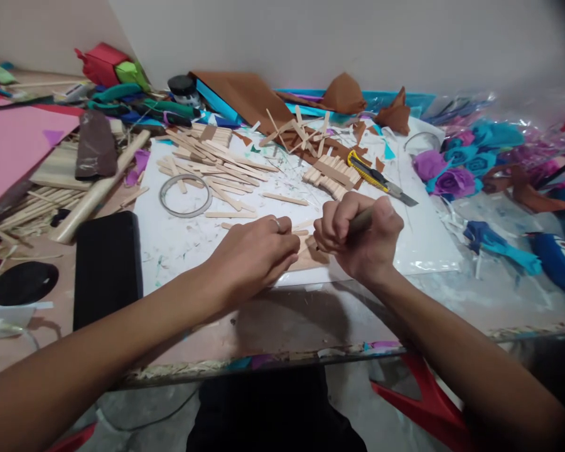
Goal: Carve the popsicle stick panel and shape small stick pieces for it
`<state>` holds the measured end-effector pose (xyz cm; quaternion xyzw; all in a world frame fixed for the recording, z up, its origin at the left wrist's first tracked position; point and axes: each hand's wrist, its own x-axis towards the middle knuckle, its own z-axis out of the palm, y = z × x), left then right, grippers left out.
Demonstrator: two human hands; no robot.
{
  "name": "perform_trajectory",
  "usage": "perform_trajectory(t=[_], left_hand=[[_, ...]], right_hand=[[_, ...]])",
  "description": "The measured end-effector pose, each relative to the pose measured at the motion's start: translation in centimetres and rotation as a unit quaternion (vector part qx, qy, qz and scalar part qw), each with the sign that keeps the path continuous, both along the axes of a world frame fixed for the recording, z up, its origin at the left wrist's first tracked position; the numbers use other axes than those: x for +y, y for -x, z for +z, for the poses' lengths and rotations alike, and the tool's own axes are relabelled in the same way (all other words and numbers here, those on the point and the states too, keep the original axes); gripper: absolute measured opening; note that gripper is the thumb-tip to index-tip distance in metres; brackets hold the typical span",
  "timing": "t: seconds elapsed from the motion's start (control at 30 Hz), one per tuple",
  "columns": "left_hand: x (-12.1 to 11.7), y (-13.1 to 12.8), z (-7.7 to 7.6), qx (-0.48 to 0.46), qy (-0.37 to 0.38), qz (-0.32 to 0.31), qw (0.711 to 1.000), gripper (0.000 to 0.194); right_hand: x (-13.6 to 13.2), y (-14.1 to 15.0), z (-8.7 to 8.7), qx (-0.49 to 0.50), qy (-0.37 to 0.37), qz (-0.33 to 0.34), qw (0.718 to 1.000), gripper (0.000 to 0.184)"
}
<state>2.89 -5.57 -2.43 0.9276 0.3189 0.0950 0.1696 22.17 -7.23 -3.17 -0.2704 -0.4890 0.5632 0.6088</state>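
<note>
My left hand [258, 251], with a ring on one finger, is closed, fingers curled down over the near edge of the white sheet [164, 248]. Whatever lies under its fingertips is hidden. A flat light-wood piece [306, 258] shows between my hands, with craft sticks beside it. My right hand [358, 235] is wrapped around a slim olive-brown tool [360, 221]. Its dark end points down at the wood piece; its exact kind is not clear. Just beyond this hand are a yellow-and-black utility knife [371, 174] and a bundle of craft sticks [329, 176].
Loose craft sticks [226, 166] and a tape roll [185, 196] lie on the sheet. A black phone [108, 263] is at left, near a wooden rod [101, 188]. Pliers [169, 108] and brown paper [245, 94] sit behind; paper flowers [456, 182] are at right.
</note>
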Motion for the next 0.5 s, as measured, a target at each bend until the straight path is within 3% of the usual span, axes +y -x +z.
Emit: perform_trajectory(t=[0.33, 0.5], left_hand=[[0.2, -0.4, -2.0, -0.069, 0.017, -0.065, 0.995, 0.024], [0.0, -0.5, -2.6, -0.163, 0.026, -0.067, 0.984, 0.024]], right_hand=[[0.0, 0.8, -0.3, 0.054, -0.061, 0.019, 0.997, 0.068], [-0.6, 0.4, 0.8, 0.031, 0.017, 0.034, 0.999, 0.064]])
